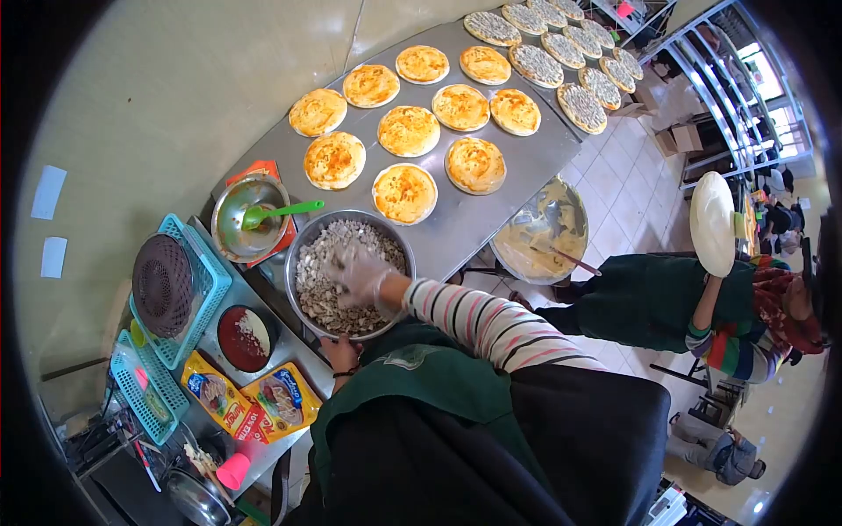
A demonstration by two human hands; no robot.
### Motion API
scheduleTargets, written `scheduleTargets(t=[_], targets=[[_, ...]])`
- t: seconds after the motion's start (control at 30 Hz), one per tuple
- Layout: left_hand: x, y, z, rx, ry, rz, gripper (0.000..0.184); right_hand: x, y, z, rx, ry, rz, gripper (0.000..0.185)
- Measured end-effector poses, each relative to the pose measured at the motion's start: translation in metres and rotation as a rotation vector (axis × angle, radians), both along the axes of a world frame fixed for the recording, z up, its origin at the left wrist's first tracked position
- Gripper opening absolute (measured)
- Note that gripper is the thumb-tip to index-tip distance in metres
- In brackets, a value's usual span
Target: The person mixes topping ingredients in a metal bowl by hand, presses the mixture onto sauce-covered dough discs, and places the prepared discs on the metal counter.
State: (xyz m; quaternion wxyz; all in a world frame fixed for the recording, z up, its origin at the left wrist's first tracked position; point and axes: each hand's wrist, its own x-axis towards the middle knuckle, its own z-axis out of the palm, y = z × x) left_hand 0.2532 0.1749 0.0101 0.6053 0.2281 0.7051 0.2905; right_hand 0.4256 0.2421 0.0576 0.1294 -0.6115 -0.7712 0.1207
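A steel mixing bowl holds a greyish chopped filling. My right hand, in a clear plastic glove, is inside the bowl, its fingers spread against the filling and slightly blurred. Down at the bowl's near edge, my left hand grips the rim, its lower fingers hidden. Just behind stands a second metal bowl with a green spatula resting in it. Sauce-covered round dough bases lie in rows on the steel table.
More rounds topped with grey filling fill the table's far end. To my left are turquoise baskets, a bowl of red sauce and yellow packets. A large batter bowl stands right. A co-worker holds up a pale dough round.
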Motion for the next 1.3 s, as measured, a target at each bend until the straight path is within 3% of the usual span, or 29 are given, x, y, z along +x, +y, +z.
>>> scheduleTargets(t=[0.03, 0.07, 0.13, 0.2, 0.27, 0.33, 0.47, 0.53, 0.67, 0.73, 0.83, 0.87, 0.93, 0.97, 1.07, 1.13, 1.2, 1.3], targets=[[0.0, 0.0, -0.001, 0.039, 0.014, 0.036, 0.031, 0.0, -0.01, 0.026, -0.253, 0.015, 0.107, 0.054], [-0.003, 0.001, -0.004, 0.04, 0.017, 0.04, 0.031, 0.007, -0.014, 0.025, -0.252, 0.016, 0.112, 0.054], [-0.018, -0.001, -0.007, 0.042, 0.135, -0.058, 0.029, 0.017, -0.018, 0.013, -0.562, -0.123, 0.483, 0.054], [-0.023, -0.003, -0.009, 0.043, 0.095, -0.039, 0.028, 0.033, -0.02, -0.024, -0.469, -0.09, 0.431, 0.053], [-0.026, -0.001, -0.01, 0.044, 0.066, -0.015, 0.027, 0.034, -0.012, -0.025, -0.379, -0.044, 0.385, 0.052], [-0.023, -0.001, -0.011, 0.152, 0.011, -0.079, 0.028, 0.023, 0.002, 0.02, -0.353, 0.095, 0.003, 0.051], [-0.024, -0.006, -0.014, 0.154, -0.042, -0.018, 0.028, -0.013, -0.006, 0.026, -0.339, 0.133, 0.172, 0.052], [-0.025, -0.003, -0.007, 0.136, -0.036, -0.042, 0.029, -0.009, -0.021, 0.017, -0.307, -0.195, 0.524, 0.056], [-0.021, -0.001, 0.002, 0.08, -0.109, -0.012, 0.032, 0.017, -0.004, 0.023, -0.467, -0.322, 0.443, 0.051], [-0.018, 0.001, 0.013, 0.045, -0.093, -0.049, 0.033, 0.013, 0.015, 0.01, -0.347, 0.107, 0.099, 0.046], [-0.018, 0.0, 0.012, 0.067, -0.101, -0.029, 0.031, -0.026, 0.015, 0.014, -0.164, 0.085, 0.029, 0.039], [-0.017, 0.001, 0.014, 0.061, -0.085, -0.03, 0.031, -0.026, 0.009, 0.013, -0.164, 0.083, 0.026, 0.039], [-0.02, 0.003, 0.011, 0.059, -0.084, -0.042, 0.032, -0.026, -0.002, 0.024, -0.378, -0.084, 0.384, 0.042], [-0.021, 0.001, 0.008, 0.052, -0.083, -0.046, 0.032, -0.015, -0.007, 0.039, -0.495, -0.242, 0.427, 0.043], [-0.025, 0.0, -0.001, 0.004, -0.087, -0.004, 0.039, 0.007, -0.012, 0.031, -0.362, -0.291, 0.274, 0.046], [-0.021, -0.003, 0.002, 0.099, -0.123, 0.074, 0.047, 0.004, -0.015, 0.038, -0.236, -0.192, 0.172, 0.048], [-0.018, -0.001, -0.002, 0.719, 0.671, 0.014, 0.05, 0.002, -0.018, 0.043, -0.342, -0.144, 0.214, 0.051], [0.026, 0.044, 0.084, 0.872, 0.402, -0.14, 0.042, 0.013, -0.028, 0.038, -0.219, 0.01, 0.133, 0.047]])
